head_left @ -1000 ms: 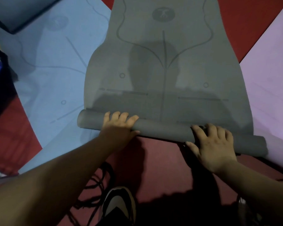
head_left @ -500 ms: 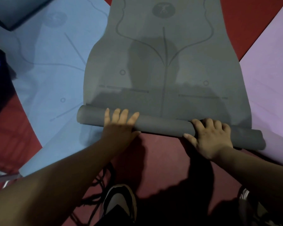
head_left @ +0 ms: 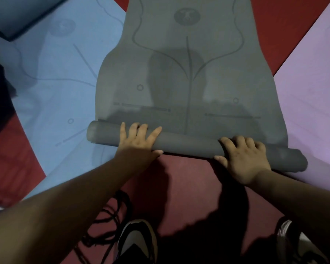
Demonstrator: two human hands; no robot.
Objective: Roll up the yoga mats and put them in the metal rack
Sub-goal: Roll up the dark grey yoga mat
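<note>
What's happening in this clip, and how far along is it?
A person is rolling up a grey yoga mat from its near end on the red floor. The left hand lies over the roll with fingers spread, and the right hand curls over it nearer the right end. Only a short roll is formed; most of the mat lies flat ahead. A blue mat and a lilac mat lie flat on either side. No metal rack is in view.

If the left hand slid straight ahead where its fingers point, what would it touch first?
The flat, unrolled part of the gray mat, right past the rolled part under the left hand.
</note>
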